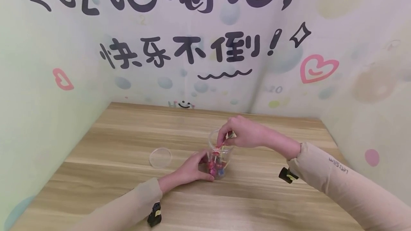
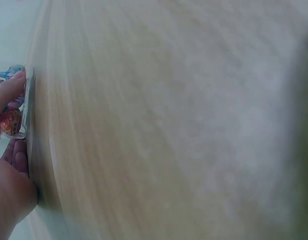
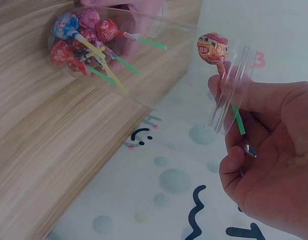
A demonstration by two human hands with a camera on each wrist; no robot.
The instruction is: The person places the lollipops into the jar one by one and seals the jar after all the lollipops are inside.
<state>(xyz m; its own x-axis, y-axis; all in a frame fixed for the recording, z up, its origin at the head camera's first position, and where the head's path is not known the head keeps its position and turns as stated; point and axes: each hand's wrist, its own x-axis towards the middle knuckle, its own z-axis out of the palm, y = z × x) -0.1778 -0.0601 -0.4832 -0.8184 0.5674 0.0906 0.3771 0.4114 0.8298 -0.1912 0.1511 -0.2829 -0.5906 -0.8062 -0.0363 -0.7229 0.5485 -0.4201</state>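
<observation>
A clear plastic jar stands on the table, with several wrapped lollipops at its bottom. My left hand grips the jar low on its left side, thumb in front. At the jar's mouth, my right hand pinches a lollipop by its green stick. Its orange-and-red wrapped head points down, inside the jar just below the rim. Between the curled fingers of that hand a small bluish-white bit shows. The left wrist view catches only part of the jar, with an orange-wrapped lollipop behind its wall.
A round clear lid lies flat on the wood-grain table, left of the jar. Behind the table rises a printed wall cloth with dark lettering. Black wrist cameras hang under both sleeves.
</observation>
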